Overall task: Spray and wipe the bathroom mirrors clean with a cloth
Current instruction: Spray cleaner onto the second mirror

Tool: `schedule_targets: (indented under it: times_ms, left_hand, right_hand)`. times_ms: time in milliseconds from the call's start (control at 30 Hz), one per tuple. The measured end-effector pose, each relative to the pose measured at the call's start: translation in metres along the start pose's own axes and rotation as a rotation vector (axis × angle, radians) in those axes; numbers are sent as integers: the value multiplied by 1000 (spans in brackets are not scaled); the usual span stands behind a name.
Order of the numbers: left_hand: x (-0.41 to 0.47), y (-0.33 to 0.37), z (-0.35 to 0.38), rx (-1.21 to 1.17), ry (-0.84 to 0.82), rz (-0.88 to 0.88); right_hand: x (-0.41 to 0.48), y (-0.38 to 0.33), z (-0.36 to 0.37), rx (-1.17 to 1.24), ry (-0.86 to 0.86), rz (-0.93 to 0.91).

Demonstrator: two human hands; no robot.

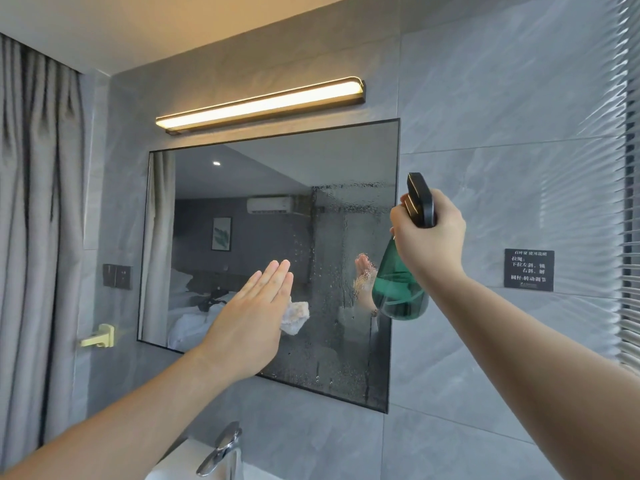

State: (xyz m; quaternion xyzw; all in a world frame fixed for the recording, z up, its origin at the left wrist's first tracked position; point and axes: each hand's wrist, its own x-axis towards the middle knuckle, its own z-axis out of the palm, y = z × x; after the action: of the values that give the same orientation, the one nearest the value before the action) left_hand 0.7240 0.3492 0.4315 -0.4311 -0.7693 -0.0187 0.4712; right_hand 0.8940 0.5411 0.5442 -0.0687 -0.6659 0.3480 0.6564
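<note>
Since the mirror (242, 188) is rigid wall-fixed glass, beaded wet over its right half, it likely wants flat, even pressure. By its right edge the bottle (398, 289), probably light and part full, is gripped at the neck by the right hand (429, 240). The soft cloth (296, 317) sits on the glass under the flat, straight-fingered left hand (252, 323)
</note>
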Motion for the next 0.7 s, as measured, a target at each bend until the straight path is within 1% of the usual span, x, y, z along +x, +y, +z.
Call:
schedule_targets:
  times_ms: [167, 267, 333, 433, 500, 600, 700]
  left_hand:
    - [-4, -3, -5, -18, 10, 2]
    - [-6, -4, -5, -38, 29, 2]
    - [-7, -5, -6, -40, 14, -13]
    - [-10, -6, -7, -35, 7, -14]
    - [-13, -8, -7, -31, 17, -9]
    - [-15, -10, -9, 9, -22, -29]
    - [-17, -13, -9, 4, -26, -35]
  right_hand:
    - [-12, 1, 13, -2, -127, -73]
    - [-19, 4, 22, -34, -183, -59]
    - [-21, 6, 26, -50, -214, -51]
    - [-22, 6, 30, -64, -231, -60]
    - [-23, 5, 31, -25, -238, -65]
    - [-25, 4, 33, 13, -244, -39]
    - [-32, 6, 33, -21, -277, -40]
